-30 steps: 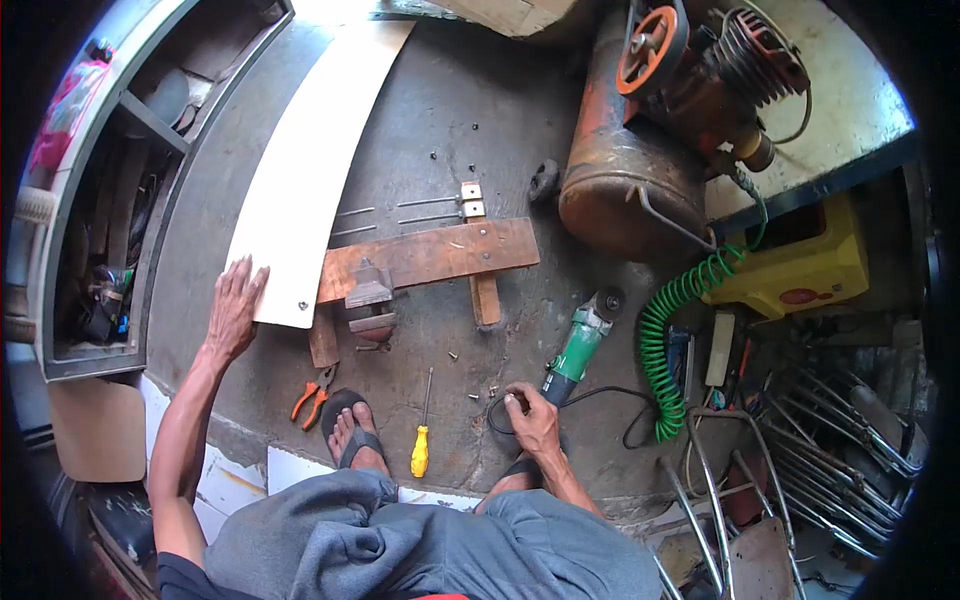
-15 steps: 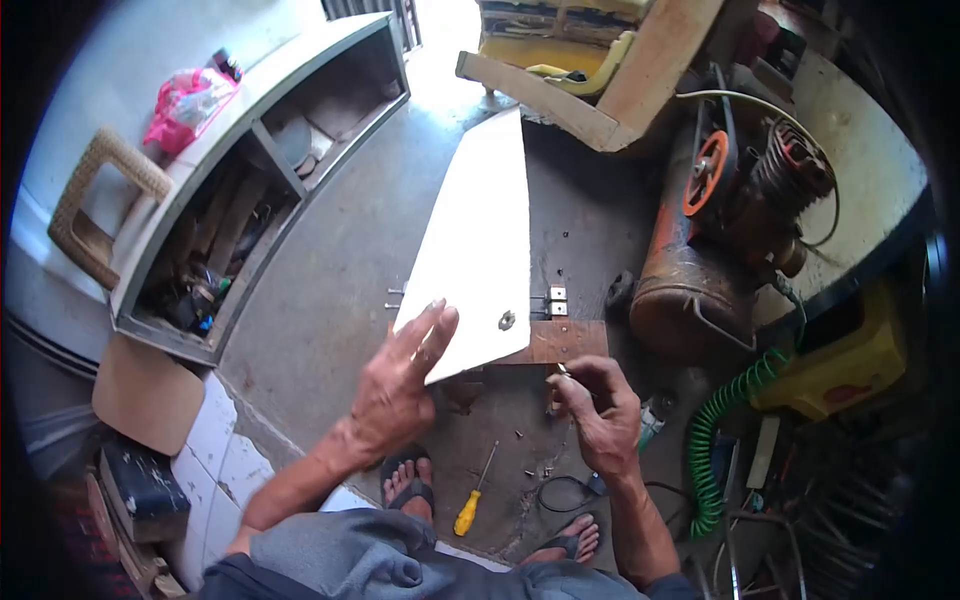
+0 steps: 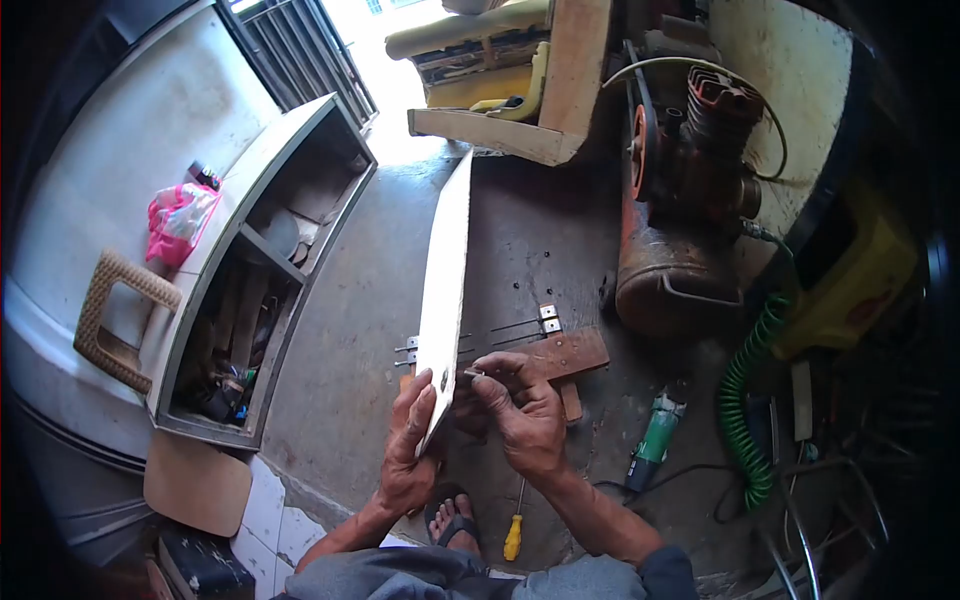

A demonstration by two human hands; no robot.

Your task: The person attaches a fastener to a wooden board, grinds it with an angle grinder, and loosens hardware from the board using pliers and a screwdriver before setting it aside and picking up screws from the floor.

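Note:
A long white panel (image 3: 446,260) stands tilted almost edge-on in front of me, with a dark hole near its lower end. My left hand (image 3: 408,440) grips that lower end, fingers along its left side. On the other side, my right hand (image 3: 525,415) pinches a small metal fastener (image 3: 474,373), perhaps a bolt, close to the hole. Whether it touches the panel I cannot tell. Below and beyond the hands lies a wooden frame (image 3: 575,352) with metal brackets (image 3: 549,319) and long bolts.
On the floor are a yellow screwdriver (image 3: 513,538) and a green angle grinder (image 3: 657,440) with its cord. An air compressor (image 3: 680,270) and a coiled green hose (image 3: 735,410) stand at right. A low cabinet (image 3: 250,350) is at left, a chair frame (image 3: 490,130) at the back.
The white panel has turned from face-on to nearly edge-on. My right hand has moved left and up, bringing the metal fastener beside the panel's hole. The view has shifted.

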